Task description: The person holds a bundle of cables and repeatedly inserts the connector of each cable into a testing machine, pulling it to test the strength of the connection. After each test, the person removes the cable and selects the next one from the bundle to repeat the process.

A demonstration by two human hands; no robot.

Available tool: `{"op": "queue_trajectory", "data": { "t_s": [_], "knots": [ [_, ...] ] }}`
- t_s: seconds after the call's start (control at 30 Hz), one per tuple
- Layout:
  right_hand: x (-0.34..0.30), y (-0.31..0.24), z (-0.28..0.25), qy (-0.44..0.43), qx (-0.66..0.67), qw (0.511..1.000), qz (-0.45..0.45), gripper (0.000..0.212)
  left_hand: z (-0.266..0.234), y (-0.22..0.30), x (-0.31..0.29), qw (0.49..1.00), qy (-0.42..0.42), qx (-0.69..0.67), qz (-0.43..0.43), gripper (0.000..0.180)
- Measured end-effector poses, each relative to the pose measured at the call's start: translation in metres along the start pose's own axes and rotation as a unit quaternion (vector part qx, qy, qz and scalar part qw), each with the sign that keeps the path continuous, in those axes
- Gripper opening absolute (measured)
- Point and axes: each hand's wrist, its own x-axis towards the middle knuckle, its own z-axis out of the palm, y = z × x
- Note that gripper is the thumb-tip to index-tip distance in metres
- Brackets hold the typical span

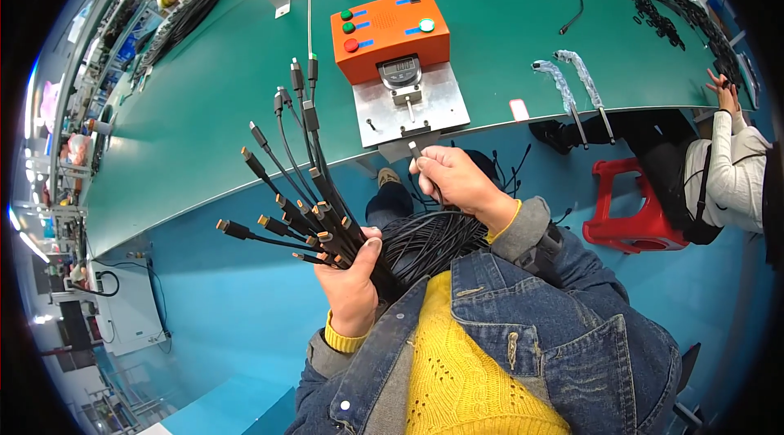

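Head view: right hand (457, 180) pinched closed on a slim black plug with a pale metal tip (415, 151), near the front edge of a flat silver metal plate (443, 100); left hand (351, 281) curled around a fanned bundle of rubbery-looking black cables (322, 183), many with orange-tipped ends. Probably best to grip behind the metal tip, keep it straight and leave the cables slack. Farther out, boxy orange control unit (388, 31) and grey digital gauge (400, 73) on smooth green counter (237, 92).

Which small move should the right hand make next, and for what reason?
Probably ease the pinched connector slightly forward, toward the metal plate: the right hand holds it close to the plate's near edge, tip pointing that way, while the left hand grips a bunch of black cables.
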Motion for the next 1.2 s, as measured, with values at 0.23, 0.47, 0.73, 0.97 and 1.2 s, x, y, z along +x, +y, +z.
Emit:
{"op": "queue_trajectory", "data": {
  "t_s": [0.23, 0.47, 0.73, 0.97, 1.2],
  "knots": [
    [0.004, 0.003, 0.004, 0.070, -0.034, 0.993, -0.087, 0.019, -0.002, -0.001, -0.001, 1.000, -0.011, -0.013, -0.014, 0.027],
    [0.007, 0.001, 0.007, 0.092, -0.027, 0.990, -0.099, 0.019, 0.000, 0.004, 0.000, 0.999, -0.004, -0.028, -0.026, 0.014],
    [0.010, -0.007, 0.010, 0.115, -0.062, 0.987, -0.095, 0.019, -0.002, 0.004, -0.001, 0.999, -0.024, -0.013, -0.026, 0.014],
    [0.013, -0.002, 0.008, 0.106, -0.040, 0.988, -0.101, 0.019, -0.001, 0.005, -0.001, 0.999, -0.022, -0.013, -0.033, 0.013],
    [0.013, -0.004, 0.008, 0.100, -0.033, 0.990, -0.097, 0.019, -0.001, 0.005, -0.001, 0.999, -0.025, -0.012, -0.032, 0.014]
  ]
}}
